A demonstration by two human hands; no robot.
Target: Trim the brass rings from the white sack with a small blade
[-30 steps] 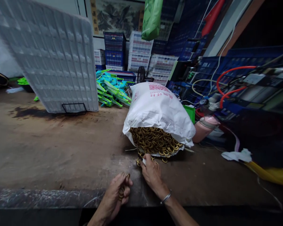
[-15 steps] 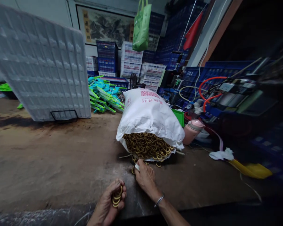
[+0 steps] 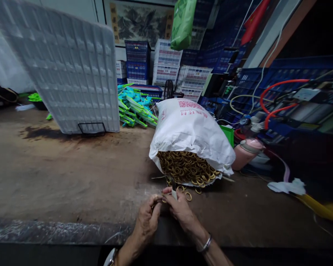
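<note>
My left hand (image 3: 149, 216) is curled closed near the table's front edge; the gold-coloured rings it cupped a moment ago are mostly hidden by its fingers. My right hand (image 3: 181, 208) is closed on what looks like a small knife (image 3: 174, 193) with a pale handle, its dark blade pointing toward the sack. Between the fingertips of both hands, which meet, a bit of a gold ring (image 3: 164, 201) shows. Just beyond lies a white woven sack (image 3: 194, 125) on its side, its open mouth full of gold-coloured rings (image 3: 187, 166). A few loose rings (image 3: 188, 196) lie in front of it.
A pale ribbed plastic panel (image 3: 80, 74) stands on the wooden table (image 3: 72, 177) at left. Green and blue plastic pieces (image 3: 135, 105) are heaped behind. At right are a pink bottle (image 3: 246, 153), a machine with red hoses (image 3: 277, 96) and a white cloth (image 3: 288, 186). Stacked crates (image 3: 166, 70) stand behind.
My right hand has drawn back from the loose rings by the sack, and my left hand has moved up and turned to meet it. The view has shifted, so things sit further right.
</note>
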